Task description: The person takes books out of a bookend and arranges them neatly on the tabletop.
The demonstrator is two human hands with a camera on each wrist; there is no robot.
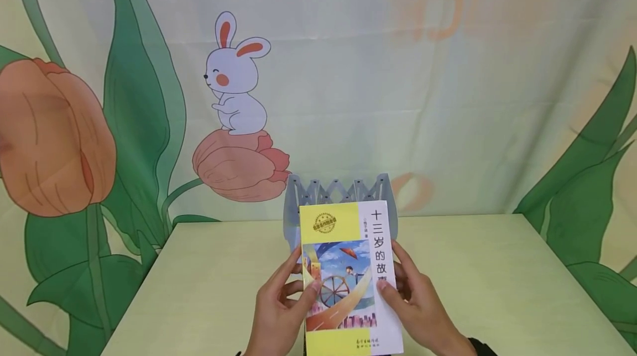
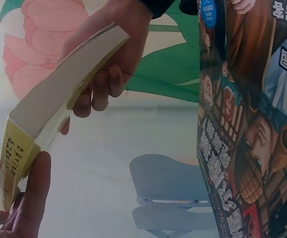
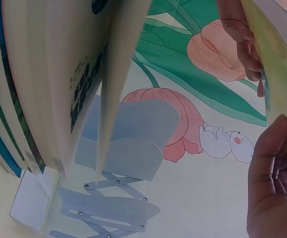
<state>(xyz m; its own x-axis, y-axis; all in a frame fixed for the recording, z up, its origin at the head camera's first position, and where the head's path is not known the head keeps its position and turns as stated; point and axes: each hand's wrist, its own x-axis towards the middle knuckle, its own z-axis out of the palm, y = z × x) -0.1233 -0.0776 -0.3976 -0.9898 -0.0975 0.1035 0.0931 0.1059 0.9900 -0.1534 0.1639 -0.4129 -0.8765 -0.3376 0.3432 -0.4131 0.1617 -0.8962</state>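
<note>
A paperback book [image 1: 338,284] with a yellow and white cover and a painted picture is held up between both hands. My left hand [image 1: 278,306] grips its left edge, thumb on the front cover. The right hand [image 1: 423,309] grips the opposite edge the same way, its other fingers partly hidden behind. In the left wrist view the book's page edges [image 2: 64,84] show, with the pages closed. Just behind the book stands a blue-grey folding book rack [image 1: 391,212] with crisscross slats, its lower part covered in the head view.
Another book [image 2: 252,124] with a dark illustrated cover stands close by in the left wrist view. Several upright books [image 3: 39,89] fill the left of the right wrist view. The pale table [image 1: 473,267] meets a printed curtain [image 1: 348,96] at the back.
</note>
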